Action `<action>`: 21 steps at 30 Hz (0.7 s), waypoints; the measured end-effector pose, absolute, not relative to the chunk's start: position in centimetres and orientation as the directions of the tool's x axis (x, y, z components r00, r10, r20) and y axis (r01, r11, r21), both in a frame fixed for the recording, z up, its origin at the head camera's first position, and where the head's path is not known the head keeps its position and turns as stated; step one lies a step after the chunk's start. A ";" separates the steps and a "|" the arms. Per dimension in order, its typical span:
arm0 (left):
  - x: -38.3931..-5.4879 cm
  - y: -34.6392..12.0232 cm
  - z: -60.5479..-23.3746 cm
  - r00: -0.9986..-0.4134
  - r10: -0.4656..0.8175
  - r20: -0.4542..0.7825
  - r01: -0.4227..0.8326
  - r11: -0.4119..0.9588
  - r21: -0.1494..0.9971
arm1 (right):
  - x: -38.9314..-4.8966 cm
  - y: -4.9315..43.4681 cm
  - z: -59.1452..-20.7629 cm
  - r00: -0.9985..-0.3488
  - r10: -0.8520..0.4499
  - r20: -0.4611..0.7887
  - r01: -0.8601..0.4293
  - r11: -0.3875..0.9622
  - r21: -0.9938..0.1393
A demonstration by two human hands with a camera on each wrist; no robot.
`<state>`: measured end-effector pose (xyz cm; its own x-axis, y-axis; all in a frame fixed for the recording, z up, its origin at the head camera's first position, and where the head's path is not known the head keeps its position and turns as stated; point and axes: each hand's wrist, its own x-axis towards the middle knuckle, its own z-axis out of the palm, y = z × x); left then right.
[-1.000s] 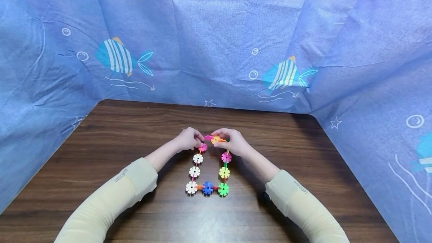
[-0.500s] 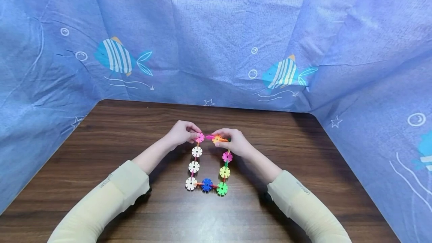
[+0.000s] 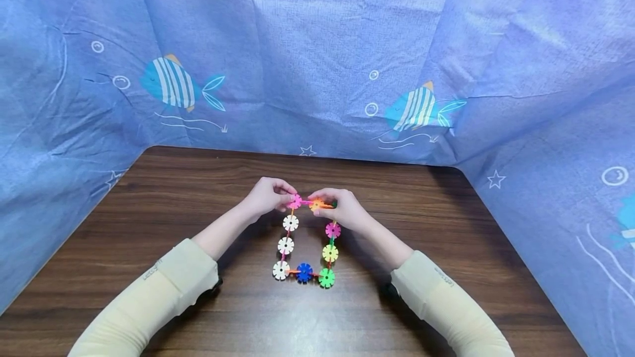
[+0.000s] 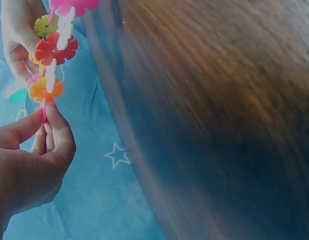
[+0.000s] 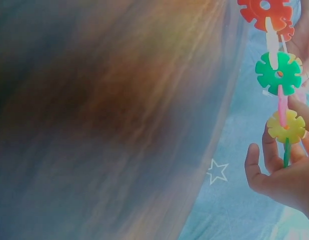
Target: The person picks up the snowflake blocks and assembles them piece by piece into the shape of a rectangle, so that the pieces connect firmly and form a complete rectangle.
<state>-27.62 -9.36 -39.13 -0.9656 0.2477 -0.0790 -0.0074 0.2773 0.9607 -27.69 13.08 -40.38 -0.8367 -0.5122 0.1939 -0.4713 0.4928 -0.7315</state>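
Several toothed plastic snowflake discs link edge to edge into a frame-shaped chain. My left hand (image 3: pixel 265 197) pinches the pink disc (image 3: pixel 295 201) at the far left corner. In the left wrist view the left hand (image 4: pixel 37 165) holds it edge-on, thumb and fingertips on either side. My right hand (image 3: pixel 342 208) holds the orange disc (image 3: pixel 316 205) at the far side; its palm hides the far right corner. A magenta disc (image 3: pixel 306 203) seen edge-on spans between the two, seeming to touch the pink one. A green disc (image 5: pixel 287 152) stands edge-on against the right hand (image 5: pixel 284 175) in the right wrist view.
Down the left side run white discs (image 3: pixel 285 245). A blue disc (image 3: pixel 304 272) and a green disc (image 3: pixel 327 277) lie at the near side. All this is over a dark wooden table (image 3: pixel 198 191). Behind it hangs a blue cloth (image 3: pixel 317 70) printed with fish.
My left hand has moved away from me and slightly left, carrying the pink disc and drawing the left side along. The pink disc now meets the magenta one. The right hand has barely moved.
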 end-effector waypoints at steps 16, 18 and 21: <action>-26.6 -8.8 -38.7 -0.980 0.199 -0.001 0.048 0.239 0.970 | -27.4 11.9 -40.3 -0.842 -0.438 0.314 -0.510 0.461 -0.726; -26.5 -8.8 -38.8 -0.983 0.182 0.019 0.067 0.263 0.962 | -27.4 11.8 -40.2 -0.849 -0.427 0.311 -0.500 0.460 -0.734; -26.4 -8.7 -38.8 -0.986 0.157 0.050 0.092 0.276 0.957 | -27.3 11.7 -40.0 -0.856 -0.415 0.309 -0.491 0.462 -0.738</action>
<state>-26.35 -8.66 -38.81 -0.9863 0.1570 0.0497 0.0922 0.2763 0.9566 -27.29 11.74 -40.02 -0.8557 -0.4150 0.3090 -0.4909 0.4624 -0.7384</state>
